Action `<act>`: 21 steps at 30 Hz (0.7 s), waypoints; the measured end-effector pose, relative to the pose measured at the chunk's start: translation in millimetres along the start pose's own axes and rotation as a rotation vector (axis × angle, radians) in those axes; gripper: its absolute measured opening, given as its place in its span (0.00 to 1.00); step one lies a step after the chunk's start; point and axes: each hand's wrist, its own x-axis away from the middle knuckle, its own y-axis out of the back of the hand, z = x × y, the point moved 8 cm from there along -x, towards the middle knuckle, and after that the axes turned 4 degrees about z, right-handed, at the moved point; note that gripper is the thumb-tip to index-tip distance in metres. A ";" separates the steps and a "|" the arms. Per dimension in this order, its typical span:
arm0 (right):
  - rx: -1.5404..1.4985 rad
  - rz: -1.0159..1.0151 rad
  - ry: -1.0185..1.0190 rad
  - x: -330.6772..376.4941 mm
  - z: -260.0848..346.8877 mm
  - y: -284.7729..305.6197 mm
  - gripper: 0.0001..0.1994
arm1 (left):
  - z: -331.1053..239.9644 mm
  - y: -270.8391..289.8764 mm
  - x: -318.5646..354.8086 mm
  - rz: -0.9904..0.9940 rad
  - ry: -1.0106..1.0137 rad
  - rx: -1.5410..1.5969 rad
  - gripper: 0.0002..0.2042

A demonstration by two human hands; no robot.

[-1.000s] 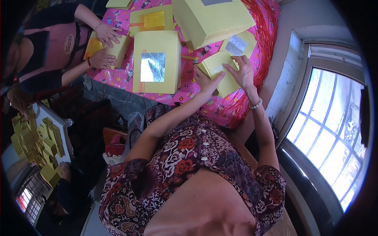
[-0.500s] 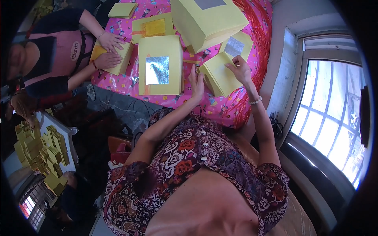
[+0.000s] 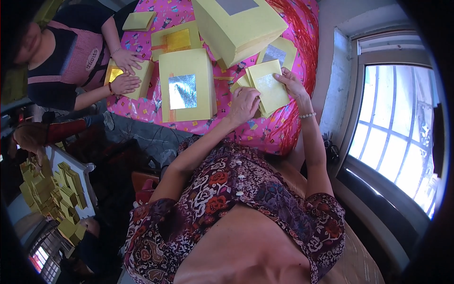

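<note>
My right hand (image 3: 292, 81) pinches the upper right edge of a small stack of yellow joss paper (image 3: 270, 92) with a pale square on its top sheet. The stack stands slightly fanned near the right side of the table. My left hand (image 3: 244, 105) has its fingers curled against the left edge of the same stack, the fingertips partly hidden. To the left of my hands lies a thick stack of joss paper (image 3: 165, 66) with a shiny silver square. Beyond them rises a much taller stack (image 3: 236, 33) with a grey square on top.
Red shredded strands (image 3: 307, 57) run down the right side of the pink patterned table cover (image 3: 142, 106). At the left, a co-worker's hands (image 3: 125, 71) press on another stack. A barred window (image 3: 392, 132) is on the right. Many yellow papers (image 3: 42, 184) cover another table at lower left.
My left hand has gone from flat and stretched out to curled at the stack's edge. My right hand has tilted the sheets up, and the top sheet's pale square now shows.
</note>
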 end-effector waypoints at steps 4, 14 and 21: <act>0.045 -0.067 0.019 11.4 0.7 19.3 0.11 | -2.6 -17.7 1.5 0.076 0.014 -0.011 0.18; 0.119 -0.075 0.116 65.0 58.4 31.4 0.16 | -0.7 -23.9 11.8 0.152 0.027 -0.044 0.12; 0.124 0.323 0.528 69.4 121.3 -40.2 0.07 | 15.6 -13.3 23.3 0.176 0.033 -0.027 0.11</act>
